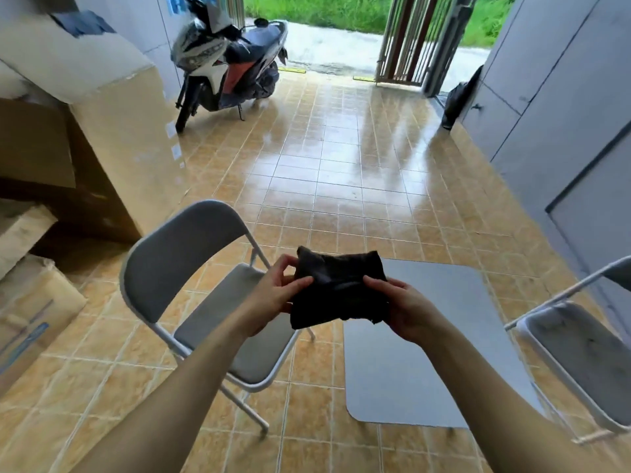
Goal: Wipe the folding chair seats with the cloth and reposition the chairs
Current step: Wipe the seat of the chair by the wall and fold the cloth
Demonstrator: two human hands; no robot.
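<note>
A dark folded cloth (338, 288) is held up in front of me by both hands. My left hand (278, 295) pinches its left edge and my right hand (406, 308) grips its right side. Below and to the left stands an open grey folding chair (191, 278) with a padded seat, its back toward the left. A second grey folding chair (580, 356) stands at the right edge, its seat showing dark smudges. Between the two chairs is a small grey table (426, 353), partly hidden by my right forearm.
Large cardboard boxes (112, 131) are stacked along the left wall. A parked scooter (225, 63) stands at the back left. An open gate (416, 39) leads outside at the far end. Grey wall panels (560, 97) run along the right. The tiled floor (341, 158) looks wet and shiny.
</note>
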